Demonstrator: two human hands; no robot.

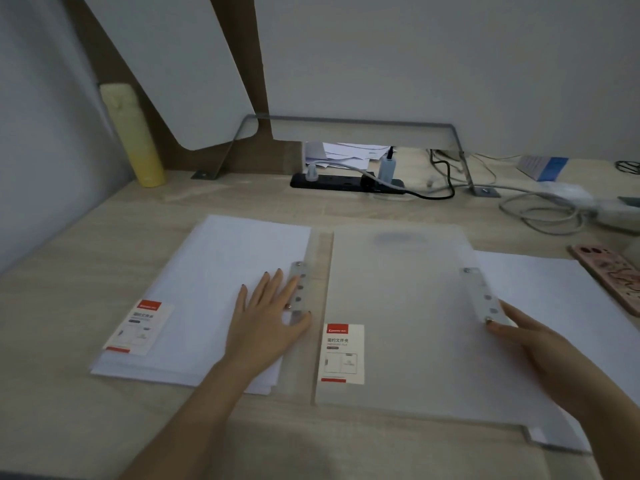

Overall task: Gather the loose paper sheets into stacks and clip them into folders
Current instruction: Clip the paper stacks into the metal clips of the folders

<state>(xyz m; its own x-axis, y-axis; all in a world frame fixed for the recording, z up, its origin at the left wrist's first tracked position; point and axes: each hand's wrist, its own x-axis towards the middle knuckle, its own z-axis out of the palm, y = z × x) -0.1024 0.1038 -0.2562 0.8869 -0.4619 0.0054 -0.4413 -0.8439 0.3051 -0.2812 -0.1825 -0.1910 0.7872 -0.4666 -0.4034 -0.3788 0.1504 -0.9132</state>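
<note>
Two translucent folders lie side by side on the wooden desk. The left folder (194,299) is closed over a stack of white sheets and carries a red-and-white label. My left hand (266,323) rests flat on it, fingers spread, fingertips touching its clip bar (299,289). The right folder (401,306) has its frosted cover lying leftward, with a label at its lower left. White sheets (554,299) lie on its right half. My right hand (533,344) presses near the lower end of the right clip bar (483,296).
A yellow bottle (133,133) stands at the back left. A black power strip (346,183) with plugs and cables lies at the back. Tangled white cables (554,213) sit at the right, with a pink phone (613,275) at the right edge. A metal stand frame (346,121) spans the back.
</note>
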